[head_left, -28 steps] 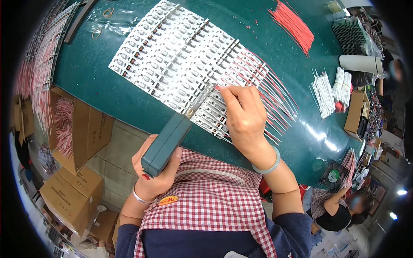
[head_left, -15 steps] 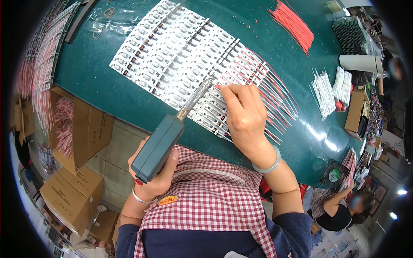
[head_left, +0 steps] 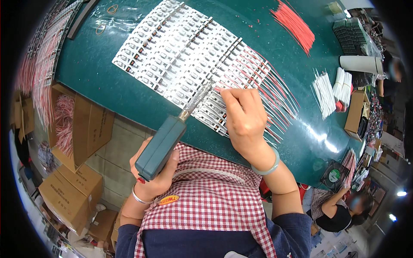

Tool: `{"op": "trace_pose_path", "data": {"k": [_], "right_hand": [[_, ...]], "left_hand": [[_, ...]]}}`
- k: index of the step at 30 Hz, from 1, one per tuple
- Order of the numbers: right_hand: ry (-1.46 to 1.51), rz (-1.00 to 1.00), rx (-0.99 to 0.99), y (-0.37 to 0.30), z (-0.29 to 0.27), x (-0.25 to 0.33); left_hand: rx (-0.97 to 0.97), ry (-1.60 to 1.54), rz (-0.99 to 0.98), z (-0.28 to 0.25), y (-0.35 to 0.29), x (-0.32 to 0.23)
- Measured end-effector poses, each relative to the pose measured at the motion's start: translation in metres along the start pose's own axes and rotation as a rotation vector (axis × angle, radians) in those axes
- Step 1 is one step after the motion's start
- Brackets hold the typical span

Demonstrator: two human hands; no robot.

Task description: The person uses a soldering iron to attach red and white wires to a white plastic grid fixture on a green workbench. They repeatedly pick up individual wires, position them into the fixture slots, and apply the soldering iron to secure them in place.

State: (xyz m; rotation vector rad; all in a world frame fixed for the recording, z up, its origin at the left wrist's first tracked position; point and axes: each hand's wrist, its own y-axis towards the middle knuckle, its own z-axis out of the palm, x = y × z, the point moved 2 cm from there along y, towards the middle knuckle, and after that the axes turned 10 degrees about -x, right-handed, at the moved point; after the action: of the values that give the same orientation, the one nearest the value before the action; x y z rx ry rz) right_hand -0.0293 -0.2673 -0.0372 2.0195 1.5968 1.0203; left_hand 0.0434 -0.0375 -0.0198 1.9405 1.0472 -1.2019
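My left hand [head_left: 165, 177] is wrapped round the dark green handle of a soldering iron [head_left: 161, 148]. Its mottled metal shaft slants up to the right, and the tip meets a broad white circuit board panel [head_left: 165, 64]. Close beside the tip, my right hand [head_left: 247, 122] is closed in a pinch on the end of a thin red wire [head_left: 217, 89]. Rows of small parts cover the panel. Red and white wires [head_left: 284, 92] fan out from its right part, partly hidden behind my right hand.
On the green table [head_left: 297, 159] lie a bundle of red wires [head_left: 294, 28] at the far right and white wires [head_left: 322, 94] below it. Wired panels [head_left: 45, 64] stand at the left edge, above an open cardboard box [head_left: 92, 131]. A co-worker [head_left: 337, 210] sits at the lower right.
The panel appears slightly further right and lower in the picture. The soldering iron's handle has shifted a little to the right; my right hand keeps its pinch beside the tip.
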Motion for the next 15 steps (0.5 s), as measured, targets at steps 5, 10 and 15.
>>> {"op": "trace_pose_path", "data": {"k": [5, 10, 15], "right_hand": [[0.004, 0.021, 0.004, 0.0010, 0.0006, 0.0021], [-0.015, -0.010, 0.005, -0.0005, 0.0017, 0.0015], [-0.018, -0.006, 0.015, 0.0008, 0.0019, 0.0025]], "left_hand": [[0.028, 0.018, 0.022, -0.0007, 0.0022, -0.0034], [0.031, -0.007, -0.023, 0.0008, -0.0007, 0.0010], [0.055, 0.044, -0.004, -0.0009, 0.0021, -0.0033]]}}
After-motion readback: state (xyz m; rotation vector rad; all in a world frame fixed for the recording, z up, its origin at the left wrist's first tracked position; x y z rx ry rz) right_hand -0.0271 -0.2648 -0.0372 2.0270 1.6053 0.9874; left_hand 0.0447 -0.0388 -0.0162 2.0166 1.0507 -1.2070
